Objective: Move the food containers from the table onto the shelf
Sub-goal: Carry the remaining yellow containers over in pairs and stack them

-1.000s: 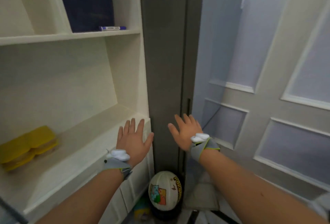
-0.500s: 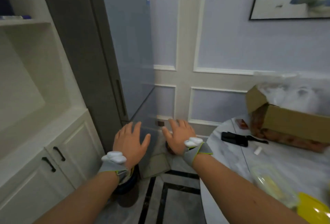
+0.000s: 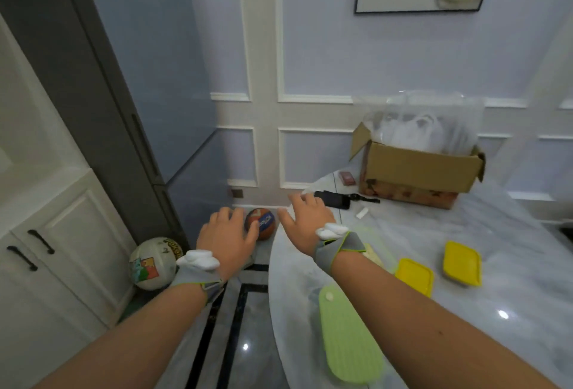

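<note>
Two yellow-lidded food containers lie on the white marble table (image 3: 511,311): one (image 3: 415,276) just right of my right forearm, the other (image 3: 462,263) further right. A green-lidded container (image 3: 348,339) lies near the table's left edge, under my right forearm. A clear container (image 3: 369,250) is partly hidden behind my right wrist. My left hand (image 3: 228,241) hovers over the floor left of the table, fingers apart, holding nothing. My right hand (image 3: 305,222) is spread above the table's far left edge, also holding nothing. The shelf is out of view.
A cardboard box (image 3: 415,173) with plastic bags stands at the back of the table, a black object (image 3: 333,198) in front of it. Two balls (image 3: 153,263) (image 3: 262,222) lie on the floor by the grey fridge (image 3: 130,94). White cabinet doors (image 3: 46,264) stand at left.
The view has swung right, from the shelf to the table. Both hands stayed spread and bare. The containers on the table have come into view.
</note>
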